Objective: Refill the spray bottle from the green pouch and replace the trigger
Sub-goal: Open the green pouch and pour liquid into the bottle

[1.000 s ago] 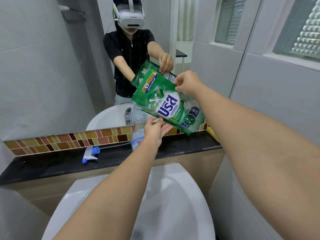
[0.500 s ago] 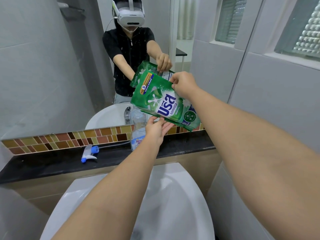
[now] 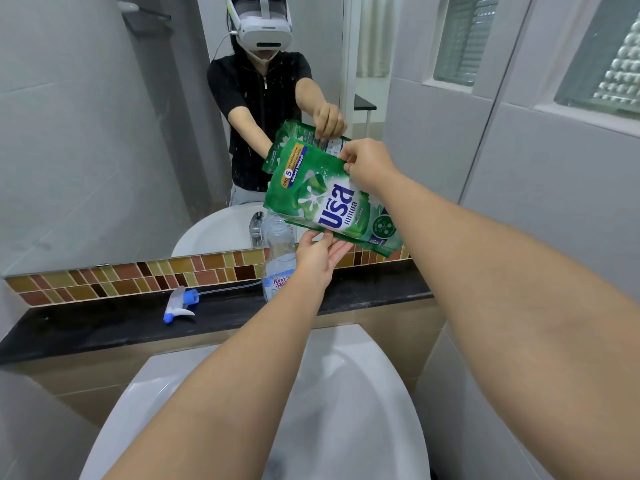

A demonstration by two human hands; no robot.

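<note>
The green pouch point(image 3: 322, 195) is held tilted in the air, its lower left corner right above the mouth of the clear spray bottle point(image 3: 278, 261). My right hand point(image 3: 369, 164) pinches the pouch's upper edge. My left hand point(image 3: 320, 256) supports the pouch from below with its fingers on the bottom edge, and hides part of the bottle. The open bottle stands upright on the black ledge point(image 3: 104, 323), its label partly visible. The white and blue trigger point(image 3: 178, 304) lies on its side on the ledge to the left, its thin tube stretching toward the bottle.
A white basin point(image 3: 363, 393) sits below the ledge under my arms. A mosaic tile strip point(image 3: 121, 277) and a large mirror point(image 3: 104, 133) rise behind the ledge; the mirror shows a person with a headset. Grey tiled wall closes in on the right.
The pouch has been tipped steeper and shifted slightly left, bringing its lower corner over the bottle mouth. Both hands stayed on it. The trigger has not moved.
</note>
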